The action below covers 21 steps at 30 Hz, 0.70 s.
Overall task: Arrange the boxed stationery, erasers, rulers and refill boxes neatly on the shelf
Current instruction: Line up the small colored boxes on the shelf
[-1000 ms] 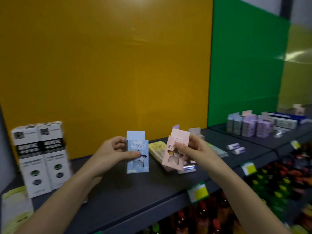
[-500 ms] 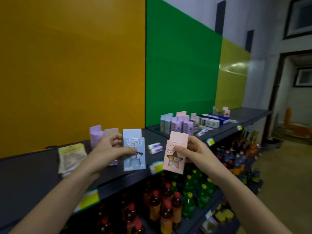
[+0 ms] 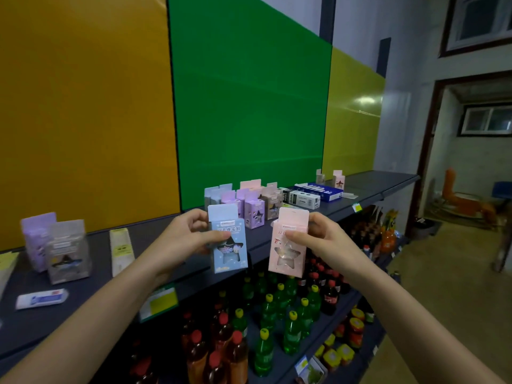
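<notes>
My left hand grips a light blue box with a star window, held upright in front of the dark shelf. My right hand grips a pink box with a star window, upright and just right of the blue one. Behind them a cluster of purple, pink and grey boxes stands on the shelf. Further right lie white refill boxes and a blue box. A white eraser lies at the front left.
Two tall boxes, purple and grey, stand at the left, with a yellow pack beside them. Two small boxes stand far right. Bottles fill the lower shelves. Yellow and green panels back the shelf. A doorway opens at the right.
The view has swung to the right along the shelf. Both hands have carried the blue and pink boxes rightward, toward the cluster of purple boxes, still gripping them.
</notes>
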Each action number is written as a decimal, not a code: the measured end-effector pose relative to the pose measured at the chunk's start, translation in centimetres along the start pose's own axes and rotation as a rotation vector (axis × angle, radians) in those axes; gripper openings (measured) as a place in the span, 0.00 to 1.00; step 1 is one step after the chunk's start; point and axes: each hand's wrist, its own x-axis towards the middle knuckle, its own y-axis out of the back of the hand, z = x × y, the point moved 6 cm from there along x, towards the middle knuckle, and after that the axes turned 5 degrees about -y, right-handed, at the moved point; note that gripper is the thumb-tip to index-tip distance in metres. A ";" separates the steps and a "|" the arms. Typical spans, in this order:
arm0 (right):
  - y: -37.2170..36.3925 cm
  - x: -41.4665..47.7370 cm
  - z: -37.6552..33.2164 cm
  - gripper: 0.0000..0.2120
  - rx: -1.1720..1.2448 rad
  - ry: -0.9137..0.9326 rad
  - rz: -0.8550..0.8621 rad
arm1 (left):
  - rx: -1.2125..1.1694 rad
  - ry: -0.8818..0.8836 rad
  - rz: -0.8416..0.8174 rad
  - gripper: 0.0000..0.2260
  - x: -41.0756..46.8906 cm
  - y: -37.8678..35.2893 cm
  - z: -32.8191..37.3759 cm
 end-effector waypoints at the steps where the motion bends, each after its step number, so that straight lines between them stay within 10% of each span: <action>1: 0.7 0.9 0.3 0.15 -0.011 0.010 -0.003 | 0.008 -0.006 0.002 0.10 1.0 -0.5 0.1; 21: 9.4 25.3 0.6 0.14 -0.011 0.229 -0.158 | 0.352 -0.256 0.362 0.15 21.5 -0.9 5.1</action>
